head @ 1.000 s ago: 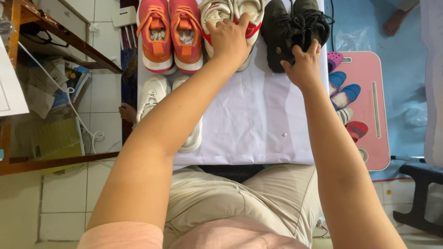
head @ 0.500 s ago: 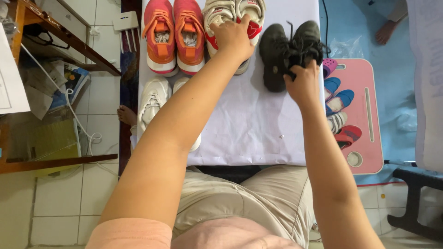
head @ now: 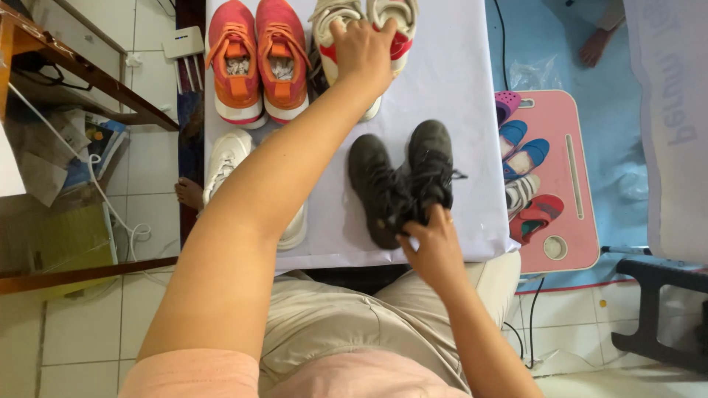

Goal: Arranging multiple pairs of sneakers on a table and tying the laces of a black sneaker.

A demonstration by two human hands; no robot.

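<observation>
The pair of black lace-up shoes (head: 404,184) now sits at the near right of the white cloth-covered table (head: 457,81), close to its front edge; a second ago it stood at the far right, in line with the other pairs. The right hand (head: 435,247) has drawn it toward the body and still pinches both shoes together at their inner collars, fingers clenched on the dark fabric. The left hand (head: 363,51) stays stretched to the far row, fingers spread over the pair of cream trainers with red patches (head: 352,29), pressing their inner edges (whether it truly grips them I cannot tell). To their left stand the orange mesh running shoes (head: 258,59), untouched, and a white trainer (head: 225,158) lies near left, half under the forearm. So the black pair has left the far row while the cream pair stays put.
</observation>
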